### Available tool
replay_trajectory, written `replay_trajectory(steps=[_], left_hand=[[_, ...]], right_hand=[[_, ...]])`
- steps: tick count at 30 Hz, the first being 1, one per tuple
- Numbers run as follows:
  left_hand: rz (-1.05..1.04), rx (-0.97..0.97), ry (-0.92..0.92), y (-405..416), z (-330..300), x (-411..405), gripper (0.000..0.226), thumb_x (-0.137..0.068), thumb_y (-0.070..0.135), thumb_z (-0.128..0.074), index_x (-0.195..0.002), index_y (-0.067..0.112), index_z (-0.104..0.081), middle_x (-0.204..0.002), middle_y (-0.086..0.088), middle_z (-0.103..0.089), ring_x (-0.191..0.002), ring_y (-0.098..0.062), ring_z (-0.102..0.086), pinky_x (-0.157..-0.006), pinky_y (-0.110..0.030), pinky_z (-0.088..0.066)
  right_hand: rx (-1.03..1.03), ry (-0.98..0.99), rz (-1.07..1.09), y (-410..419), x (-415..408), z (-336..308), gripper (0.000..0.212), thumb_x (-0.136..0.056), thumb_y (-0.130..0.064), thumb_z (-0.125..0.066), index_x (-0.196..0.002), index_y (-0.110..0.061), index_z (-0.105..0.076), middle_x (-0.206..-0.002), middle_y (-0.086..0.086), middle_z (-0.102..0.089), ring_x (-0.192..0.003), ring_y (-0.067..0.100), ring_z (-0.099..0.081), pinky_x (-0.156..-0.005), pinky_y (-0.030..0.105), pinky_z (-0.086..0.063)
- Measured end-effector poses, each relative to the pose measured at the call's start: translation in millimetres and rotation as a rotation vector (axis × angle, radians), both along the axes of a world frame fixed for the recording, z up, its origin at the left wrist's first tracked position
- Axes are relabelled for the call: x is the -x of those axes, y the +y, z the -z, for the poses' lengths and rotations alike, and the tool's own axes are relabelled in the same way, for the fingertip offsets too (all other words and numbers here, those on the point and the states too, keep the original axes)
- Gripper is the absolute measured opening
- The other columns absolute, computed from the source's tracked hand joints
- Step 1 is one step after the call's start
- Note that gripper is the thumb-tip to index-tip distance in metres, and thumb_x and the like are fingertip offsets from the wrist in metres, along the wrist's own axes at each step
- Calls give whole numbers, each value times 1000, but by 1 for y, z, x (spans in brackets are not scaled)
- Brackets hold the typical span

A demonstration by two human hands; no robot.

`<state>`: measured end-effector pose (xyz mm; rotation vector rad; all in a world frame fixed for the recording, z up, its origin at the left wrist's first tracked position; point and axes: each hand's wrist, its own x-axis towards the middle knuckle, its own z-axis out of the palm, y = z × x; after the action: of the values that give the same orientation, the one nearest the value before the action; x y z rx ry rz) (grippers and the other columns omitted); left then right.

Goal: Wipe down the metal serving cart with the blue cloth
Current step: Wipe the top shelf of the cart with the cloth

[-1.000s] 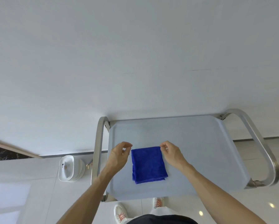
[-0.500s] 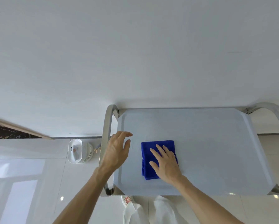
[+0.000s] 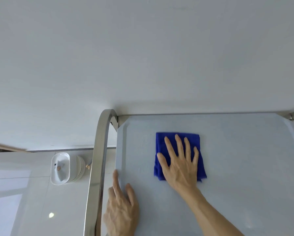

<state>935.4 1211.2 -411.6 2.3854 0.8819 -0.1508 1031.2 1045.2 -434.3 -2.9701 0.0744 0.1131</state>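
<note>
Pressing flat on the blue cloth (image 3: pixel 178 142), the right hand (image 3: pixel 180 166) lay with its fingers (image 3: pixel 178 143) straight and spread, the palm covering the near half of the folded square. It gripped nothing; the open spread looked chosen to put weight evenly over the cloth so that it would slide as one pad and not bunch up. The cloth sat on the top shelf of the serving cart (image 3: pixel 245 167), under and just beyond the right hand, toward the far left corner of the shelf but apart from both edges. The left hand (image 3: pixel 120 206) rested to the left of the right hand and nearer the person, fingers straight and relaxed, laid along the raised left rim of the shelf with nothing held. That placement read as a brace, steadying the cart against the push of the wiping stroke. Just left of the left hand ran the curved metal handle (image 3: pixel 98 159), close beside the fingers; whether they touched it could not be told. Well beyond that handle, down on the tiled floor (image 3: pixel 23 193), stood a stack of white dishes (image 3: pixel 64 167). The shelf to the right of the right hand showed no marks, so how much had been wiped could not be judged; the work seemed at an early stroke.
</note>
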Motion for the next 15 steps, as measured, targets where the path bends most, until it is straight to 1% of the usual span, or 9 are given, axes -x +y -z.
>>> replay_trajectory(steps=[2,3,5,6,8,9,11,13,15], left_hand=[[1,-38,9,-2,5,-3,59,-99,39,-42,-154,39,-23,-92,-3,-56,-65,-31,-62,-51,-32,-37],[12,-41,10,-3,4,-3,58,-99,38,-42,-154,36,-26,-92,-4,-57,-64,-32,-62,-50,-33,-37],[59,-21,-6,-2,0,-2,57,-99,40,-35,-154,29,-29,-95,-5,-58,-64,-29,-60,-50,-32,-40],[70,-10,0,-2,0,-2,60,-96,42,-33,-154,27,-29,-96,-5,-58,-64,-27,-59,-50,-31,-41],[38,-32,-19,-1,3,-3,63,-93,42,-37,-154,29,-31,-91,-4,-57,-61,-29,-60,-46,-30,-40],[20,-63,-26,-1,4,-2,61,-94,41,-39,-154,31,-30,-91,-3,-56,-62,-29,-62,-45,-31,-39],[22,-95,11,-2,5,1,58,-99,41,-37,-155,37,-21,-96,-1,-55,-68,-29,-63,-47,-33,-40],[30,-108,37,0,6,3,60,-98,46,-33,-154,41,-13,-100,0,-54,-73,-28,-62,-51,-33,-38],[22,-111,40,0,5,3,61,-98,48,-30,-154,42,-8,-102,0,-54,-78,-28,-61,-54,-33,-37]], right_hand=[[29,-19,-20,3,-32,4,65,-97,-67,-26,-153,-35,-35,-162,3,-32,-150,31,-25,-120,58,-16],[35,-14,-39,6,-45,4,66,-97,-68,-25,-154,-36,-32,-163,3,-30,-151,31,-22,-120,58,-16],[45,-12,-79,12,-65,5,68,-96,-69,-23,-156,-37,-27,-165,3,-24,-152,31,-18,-120,60,-15],[48,-16,-104,16,-70,6,68,-96,-69,-23,-156,-36,-26,-166,3,-23,-153,32,-17,-120,60,-15],[51,-24,-177,19,-71,8,69,-96,-69,-25,-157,-36,-24,-166,4,-21,-153,33,-15,-120,61,-13],[54,-30,-234,19,-65,9,69,-97,-69,-25,-157,-35,-23,-166,4,-20,-153,34,-15,-120,62,-12],[56,-43,-365,12,-40,11,67,-98,-67,-26,-157,-35,-23,-166,3,-20,-153,33,-16,-120,62,-12],[41,-51,-477,0,-6,11,66,-99,-66,-28,-158,-36,-20,-167,2,-19,-154,32,-13,-120,62,-13],[37,-43,-552,-16,25,12,67,-99,-66,-30,-158,-35,-18,-167,1,-17,-155,30,-9,-120,61,-15]])
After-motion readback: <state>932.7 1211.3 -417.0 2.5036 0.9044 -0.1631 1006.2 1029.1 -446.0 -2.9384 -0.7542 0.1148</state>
